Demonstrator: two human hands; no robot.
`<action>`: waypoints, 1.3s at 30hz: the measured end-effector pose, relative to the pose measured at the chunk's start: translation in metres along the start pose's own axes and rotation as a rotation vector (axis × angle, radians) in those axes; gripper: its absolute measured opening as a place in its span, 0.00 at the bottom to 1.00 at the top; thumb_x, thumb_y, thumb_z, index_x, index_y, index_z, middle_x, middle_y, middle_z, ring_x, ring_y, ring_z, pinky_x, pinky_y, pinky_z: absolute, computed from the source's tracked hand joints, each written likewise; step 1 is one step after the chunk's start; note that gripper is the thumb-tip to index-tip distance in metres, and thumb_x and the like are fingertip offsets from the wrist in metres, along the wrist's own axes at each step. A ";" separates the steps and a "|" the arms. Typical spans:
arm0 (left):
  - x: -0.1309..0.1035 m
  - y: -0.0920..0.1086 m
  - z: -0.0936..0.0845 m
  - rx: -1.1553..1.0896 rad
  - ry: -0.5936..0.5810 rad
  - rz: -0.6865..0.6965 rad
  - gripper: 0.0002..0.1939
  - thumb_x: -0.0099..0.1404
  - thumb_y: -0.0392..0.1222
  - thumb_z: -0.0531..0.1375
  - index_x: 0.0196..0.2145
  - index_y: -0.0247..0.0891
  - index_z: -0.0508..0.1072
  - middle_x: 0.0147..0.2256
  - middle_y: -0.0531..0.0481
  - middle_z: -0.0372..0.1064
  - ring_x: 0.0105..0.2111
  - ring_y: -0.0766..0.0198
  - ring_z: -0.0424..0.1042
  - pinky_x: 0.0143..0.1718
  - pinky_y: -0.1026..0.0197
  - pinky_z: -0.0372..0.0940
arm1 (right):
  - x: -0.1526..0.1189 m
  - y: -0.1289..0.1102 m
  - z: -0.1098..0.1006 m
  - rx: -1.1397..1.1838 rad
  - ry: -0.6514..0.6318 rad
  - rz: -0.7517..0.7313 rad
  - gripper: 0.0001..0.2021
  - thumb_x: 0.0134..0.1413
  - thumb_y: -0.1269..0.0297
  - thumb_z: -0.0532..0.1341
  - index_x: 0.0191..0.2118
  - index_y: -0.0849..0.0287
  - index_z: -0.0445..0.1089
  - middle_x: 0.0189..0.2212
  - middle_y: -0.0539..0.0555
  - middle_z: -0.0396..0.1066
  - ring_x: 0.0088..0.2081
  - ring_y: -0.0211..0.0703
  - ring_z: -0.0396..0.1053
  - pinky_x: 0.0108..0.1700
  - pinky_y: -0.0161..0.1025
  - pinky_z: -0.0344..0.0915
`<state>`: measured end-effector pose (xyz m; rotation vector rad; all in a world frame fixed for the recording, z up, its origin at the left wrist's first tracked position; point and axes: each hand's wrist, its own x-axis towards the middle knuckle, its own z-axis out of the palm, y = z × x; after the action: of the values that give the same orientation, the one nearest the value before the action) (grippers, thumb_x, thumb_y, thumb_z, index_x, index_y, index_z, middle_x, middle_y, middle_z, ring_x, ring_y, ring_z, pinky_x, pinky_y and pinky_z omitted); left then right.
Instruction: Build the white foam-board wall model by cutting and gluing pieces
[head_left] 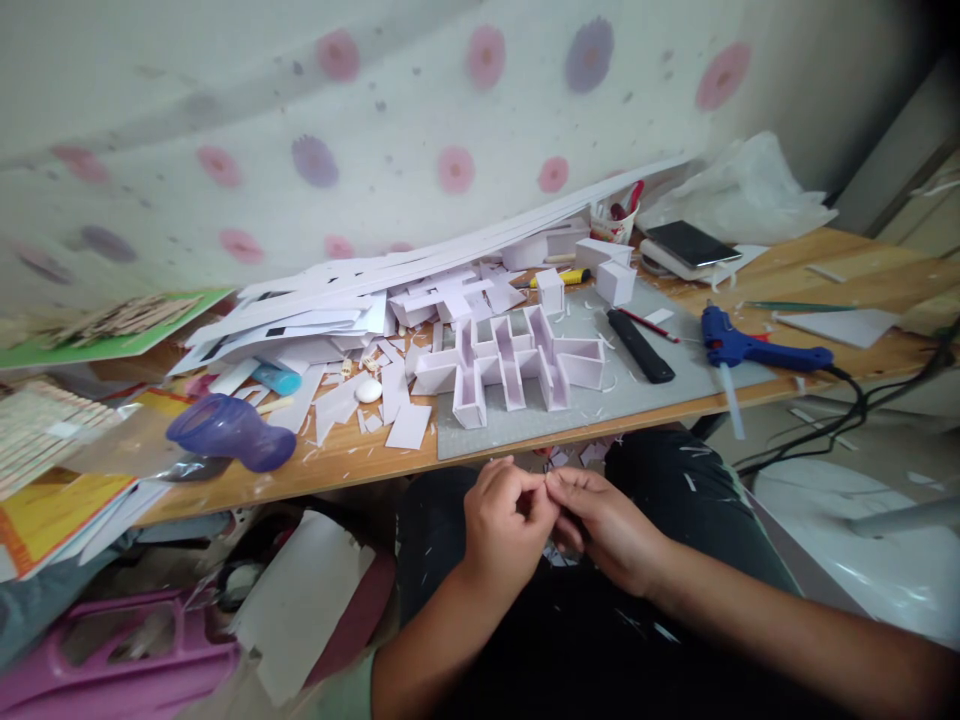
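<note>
My left hand [508,520] and my right hand [604,520] meet over my lap, just in front of the table edge. Thumb and fingertips of both are pinched together, and whatever lies between them is too small to make out. Beyond them a white foam-board structure [512,365] of joined open channels rests on the grey cutting mat [487,437]. To its right lie a black cutter [640,345] and a dark red pencil [650,325]. A blue glue gun [765,350] lies farther right, its clear glue stick [731,400] reaching past the table edge.
White sheets and strips [300,300] pile up at the back. Scraps, a white round object [368,390] and a purple container [232,430] are on the left. A paper cup [615,228] and black phone [691,244] stand back right. Cables [862,400] hang at the right.
</note>
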<state>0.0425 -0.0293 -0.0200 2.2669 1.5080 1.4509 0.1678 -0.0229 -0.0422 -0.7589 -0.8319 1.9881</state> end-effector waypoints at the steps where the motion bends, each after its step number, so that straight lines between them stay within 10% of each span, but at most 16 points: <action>1: 0.000 0.000 0.000 0.019 0.004 0.011 0.09 0.56 0.29 0.58 0.22 0.38 0.69 0.17 0.57 0.64 0.21 0.68 0.67 0.44 0.56 0.70 | 0.000 0.001 0.000 -0.006 0.003 -0.001 0.22 0.51 0.47 0.63 0.19 0.59 0.61 0.09 0.42 0.55 0.15 0.31 0.50 0.21 0.31 0.51; 15: 0.003 -0.003 -0.010 -0.148 -0.061 -0.148 0.05 0.58 0.31 0.58 0.28 0.38 0.72 0.23 0.54 0.71 0.24 0.68 0.70 0.38 0.61 0.70 | -0.001 -0.001 0.000 0.133 -0.101 0.038 0.19 0.53 0.50 0.63 0.21 0.59 0.64 0.07 0.41 0.53 0.12 0.30 0.47 0.21 0.33 0.56; 39: 0.004 -0.004 -0.006 0.100 -0.055 0.111 0.13 0.52 0.27 0.54 0.16 0.40 0.62 0.15 0.59 0.53 0.17 0.70 0.56 0.41 0.57 0.67 | 0.001 0.006 -0.002 -0.045 0.009 0.069 0.22 0.50 0.46 0.63 0.20 0.58 0.59 0.09 0.41 0.52 0.13 0.30 0.49 0.19 0.32 0.49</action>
<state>0.0360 -0.0265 -0.0161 2.4641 1.4934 1.3560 0.1657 -0.0242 -0.0482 -0.8321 -0.8585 2.0316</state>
